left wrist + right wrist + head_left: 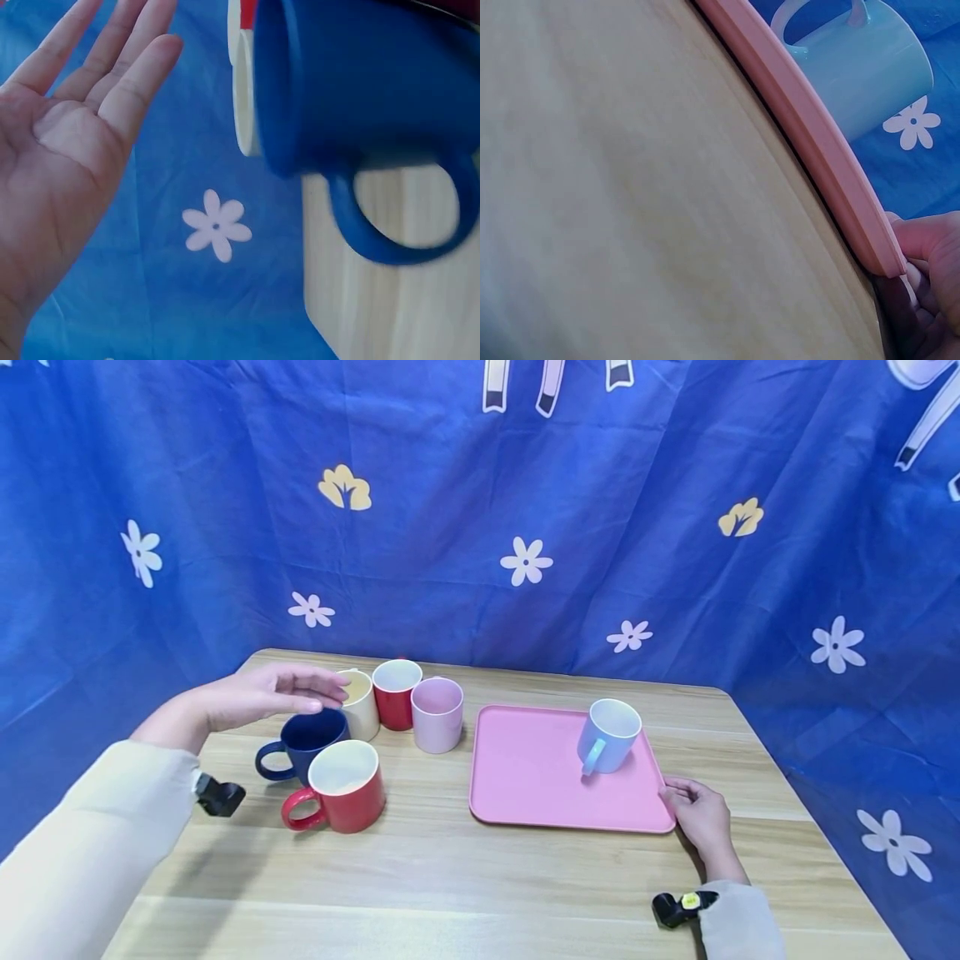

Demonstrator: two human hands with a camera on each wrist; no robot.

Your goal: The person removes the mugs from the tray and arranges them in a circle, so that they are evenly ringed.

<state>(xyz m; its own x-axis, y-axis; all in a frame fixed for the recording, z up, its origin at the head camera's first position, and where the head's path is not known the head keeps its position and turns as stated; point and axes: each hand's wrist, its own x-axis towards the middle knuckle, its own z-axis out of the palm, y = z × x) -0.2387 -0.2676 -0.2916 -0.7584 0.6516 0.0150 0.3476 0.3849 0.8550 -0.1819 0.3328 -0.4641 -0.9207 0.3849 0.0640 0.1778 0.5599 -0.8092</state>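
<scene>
My left hand (pixel 273 693) hovers over the navy blue mug (pixel 311 739), fingers extended and holding nothing. In the left wrist view the palm (pixel 67 150) stands apart from the navy mug (pixel 367 90). At the tray's right edge, my right hand (pixel 699 817) pinches the rim of the pink tray (pixel 525 777), thumb on the rim and the other fingers curled lower, partly hidden. A light blue mug (pixel 609 739) stands upright at the tray's right side, its handle facing the front.
A large red mug (pixel 352 797) stands before the navy one. Behind are a cream mug (pixel 363 710), another red mug (pixel 395 693) and a lilac mug (pixel 437 718), left of the tray. A blue curtain (pixel 450 527) hangs behind the wooden table (pixel 420 893).
</scene>
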